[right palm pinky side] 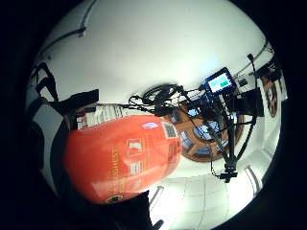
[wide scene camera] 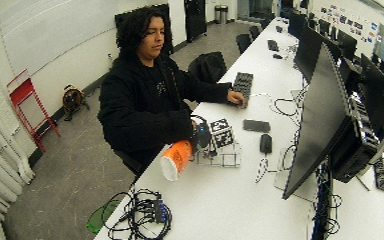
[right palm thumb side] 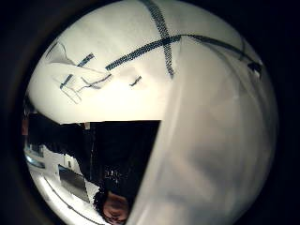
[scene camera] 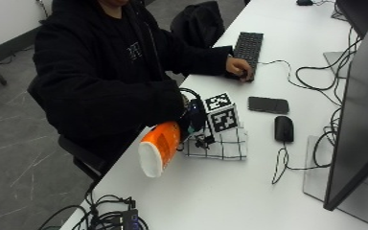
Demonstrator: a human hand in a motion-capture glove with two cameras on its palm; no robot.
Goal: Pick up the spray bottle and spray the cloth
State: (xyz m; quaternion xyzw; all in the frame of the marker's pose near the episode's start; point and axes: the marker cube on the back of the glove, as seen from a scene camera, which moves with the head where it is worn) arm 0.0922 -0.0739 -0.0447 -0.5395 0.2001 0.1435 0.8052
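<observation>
The orange spray bottle is being grasped by the gloved right hand, fingers wrapped around its upper end, and is being held tilted just beside the checked cloth, its white base pointing away from the cloth past the table edge. 1 mouse and 1 phone are lying beyond the cloth. The keyboard is being touched by the bare hand.

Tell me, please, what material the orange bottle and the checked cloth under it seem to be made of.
The spray bottle looks like smooth, slightly glossy plastic: orange wrap with printed labels, white base. The cloth appears to be thin woven fabric, white with dark grid lines; it lies soft and creased on the table. Neither material is certain.
</observation>
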